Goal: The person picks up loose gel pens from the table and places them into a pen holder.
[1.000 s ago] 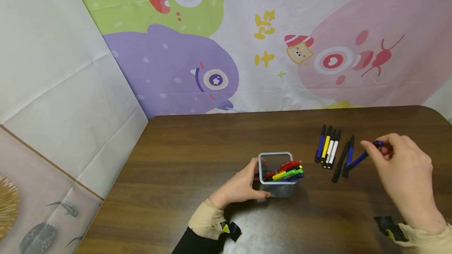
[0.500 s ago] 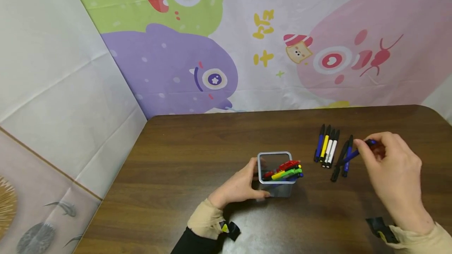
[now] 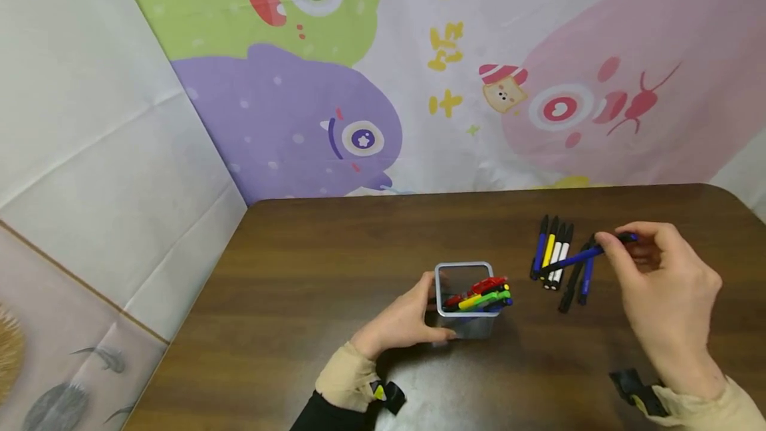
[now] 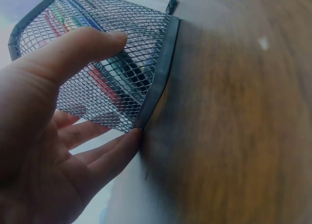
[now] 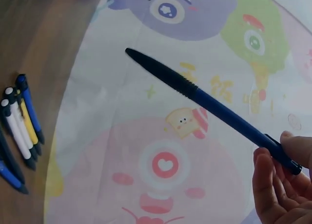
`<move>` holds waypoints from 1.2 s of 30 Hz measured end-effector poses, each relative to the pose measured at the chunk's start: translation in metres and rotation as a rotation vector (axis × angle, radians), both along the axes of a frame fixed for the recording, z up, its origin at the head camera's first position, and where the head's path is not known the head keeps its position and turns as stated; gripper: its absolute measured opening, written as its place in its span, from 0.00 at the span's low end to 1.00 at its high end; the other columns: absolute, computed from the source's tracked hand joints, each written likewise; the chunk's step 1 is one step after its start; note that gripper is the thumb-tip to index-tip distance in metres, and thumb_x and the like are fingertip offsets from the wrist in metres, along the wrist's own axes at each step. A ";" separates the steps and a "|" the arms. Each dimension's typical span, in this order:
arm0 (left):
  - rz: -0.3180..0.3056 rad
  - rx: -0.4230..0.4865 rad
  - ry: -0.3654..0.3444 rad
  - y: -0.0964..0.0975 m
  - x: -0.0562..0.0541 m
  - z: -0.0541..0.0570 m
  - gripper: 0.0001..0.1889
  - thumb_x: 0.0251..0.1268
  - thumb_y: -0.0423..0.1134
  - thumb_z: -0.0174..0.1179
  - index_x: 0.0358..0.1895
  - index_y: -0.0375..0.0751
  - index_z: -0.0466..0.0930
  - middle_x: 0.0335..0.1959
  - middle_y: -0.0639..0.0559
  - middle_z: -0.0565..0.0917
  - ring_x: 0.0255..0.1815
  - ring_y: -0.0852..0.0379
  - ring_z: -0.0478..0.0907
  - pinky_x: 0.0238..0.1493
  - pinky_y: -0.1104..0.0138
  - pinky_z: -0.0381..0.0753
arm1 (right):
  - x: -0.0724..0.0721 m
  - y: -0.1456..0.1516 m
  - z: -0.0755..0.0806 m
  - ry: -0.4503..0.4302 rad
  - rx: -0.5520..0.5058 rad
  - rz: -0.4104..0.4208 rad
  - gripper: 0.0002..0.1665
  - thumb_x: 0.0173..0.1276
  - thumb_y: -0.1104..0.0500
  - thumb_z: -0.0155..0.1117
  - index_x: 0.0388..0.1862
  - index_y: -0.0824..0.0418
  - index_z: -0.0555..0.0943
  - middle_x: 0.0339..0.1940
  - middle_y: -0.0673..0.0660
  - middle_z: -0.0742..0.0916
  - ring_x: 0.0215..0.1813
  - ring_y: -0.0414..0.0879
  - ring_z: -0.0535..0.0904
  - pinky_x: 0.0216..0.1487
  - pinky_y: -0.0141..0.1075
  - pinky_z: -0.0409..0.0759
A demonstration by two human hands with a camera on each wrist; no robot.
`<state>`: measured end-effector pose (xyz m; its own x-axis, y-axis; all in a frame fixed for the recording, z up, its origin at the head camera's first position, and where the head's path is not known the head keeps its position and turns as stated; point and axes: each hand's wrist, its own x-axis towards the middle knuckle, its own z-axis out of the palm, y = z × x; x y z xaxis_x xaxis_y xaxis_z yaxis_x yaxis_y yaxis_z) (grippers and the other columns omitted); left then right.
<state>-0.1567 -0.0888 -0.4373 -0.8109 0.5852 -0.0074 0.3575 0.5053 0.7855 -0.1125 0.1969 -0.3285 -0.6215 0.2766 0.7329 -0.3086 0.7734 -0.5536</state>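
My left hand [image 3: 399, 318] holds a mesh pen holder [image 3: 469, 330] upright on the table, thumb on the near side and fingers around it. The left wrist view shows the thumb over the black mesh [image 4: 117, 80]. Inside, red, yellow, green and blue pens lean towards the right rim. My right hand [image 3: 670, 291] pinches a blue pen [image 3: 577, 257] with a black grip section, above the loose pens. In the right wrist view, thumb and fingers hold the blue pen [image 5: 226, 112] near its clip end, and its black tip points away from the hand.
On the table [image 3: 311, 298], a blue pen [image 3: 540, 248], a yellow pen [image 3: 548, 250] and two white pens [image 3: 556, 257] lie in a row. A black pen [image 3: 570, 291] and another blue pen [image 3: 586, 283] lie beside them. A cartoon-printed cloth [image 3: 443, 171] hangs behind.
The right hand has shifted left with the blue pen, which has turned flatter and now reaches over the loose pens. The left hand and pen holder stay in place.
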 end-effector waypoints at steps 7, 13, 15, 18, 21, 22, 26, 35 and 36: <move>0.011 -0.003 0.017 -0.003 0.004 -0.005 0.40 0.46 0.44 0.70 0.61 0.44 0.54 0.57 0.47 0.70 0.55 0.59 0.73 0.56 0.70 0.72 | -0.005 -0.010 0.004 0.040 -0.014 0.072 0.14 0.48 0.63 0.73 0.33 0.68 0.81 0.22 0.56 0.85 0.27 0.10 0.66 0.27 0.08 0.64; 0.003 0.013 0.028 -0.003 0.000 -0.004 0.40 0.46 0.42 0.70 0.60 0.44 0.53 0.57 0.46 0.70 0.54 0.58 0.74 0.55 0.72 0.72 | -0.009 -0.018 0.011 0.046 -0.014 0.117 0.11 0.50 0.63 0.71 0.33 0.67 0.82 0.19 0.55 0.85 0.25 0.11 0.68 0.23 0.11 0.64; 0.002 0.008 0.030 -0.002 0.000 -0.003 0.41 0.46 0.42 0.70 0.61 0.44 0.53 0.57 0.46 0.70 0.54 0.58 0.74 0.55 0.71 0.72 | -0.010 -0.022 0.012 0.046 -0.001 0.130 0.10 0.51 0.64 0.71 0.33 0.66 0.82 0.19 0.59 0.85 0.26 0.10 0.67 0.22 0.12 0.64; 0.002 -0.001 0.030 -0.002 0.000 -0.002 0.41 0.46 0.43 0.70 0.61 0.44 0.53 0.57 0.46 0.70 0.55 0.57 0.74 0.56 0.71 0.72 | -0.011 -0.027 0.011 0.046 0.016 0.155 0.10 0.50 0.65 0.70 0.33 0.65 0.82 0.19 0.59 0.85 0.26 0.10 0.67 0.24 0.11 0.65; 0.004 -0.008 0.032 -0.001 0.000 -0.001 0.41 0.46 0.43 0.70 0.61 0.44 0.53 0.57 0.45 0.70 0.55 0.58 0.73 0.56 0.71 0.71 | -0.013 -0.033 0.009 0.053 0.039 0.178 0.10 0.49 0.65 0.71 0.32 0.64 0.83 0.18 0.57 0.85 0.27 0.10 0.66 0.22 0.13 0.65; 0.004 -0.008 0.030 -0.001 0.000 -0.001 0.41 0.46 0.43 0.70 0.61 0.44 0.53 0.57 0.45 0.70 0.55 0.58 0.73 0.56 0.71 0.71 | -0.013 -0.035 0.008 0.052 0.045 0.189 0.10 0.49 0.65 0.71 0.32 0.63 0.83 0.19 0.56 0.85 0.27 0.10 0.66 0.22 0.12 0.66; 0.001 -0.004 0.023 0.000 0.000 -0.001 0.41 0.46 0.43 0.70 0.61 0.45 0.53 0.57 0.45 0.70 0.55 0.58 0.74 0.55 0.71 0.72 | -0.014 -0.041 0.005 0.046 0.066 0.219 0.10 0.48 0.65 0.71 0.33 0.62 0.83 0.21 0.55 0.86 0.28 0.09 0.66 0.23 0.13 0.68; -0.005 0.001 0.024 0.001 -0.001 -0.001 0.40 0.46 0.44 0.69 0.61 0.45 0.53 0.57 0.46 0.70 0.55 0.58 0.73 0.56 0.71 0.71 | -0.015 -0.044 -0.008 0.030 0.135 0.244 0.11 0.46 0.65 0.72 0.32 0.61 0.84 0.21 0.52 0.85 0.28 0.13 0.68 0.23 0.18 0.71; -0.005 0.003 0.022 0.000 -0.001 -0.001 0.40 0.46 0.44 0.69 0.61 0.45 0.53 0.57 0.46 0.70 0.56 0.58 0.73 0.56 0.71 0.71 | -0.015 -0.045 -0.010 0.023 0.144 0.247 0.11 0.47 0.64 0.72 0.33 0.61 0.84 0.21 0.52 0.85 0.27 0.15 0.69 0.23 0.18 0.72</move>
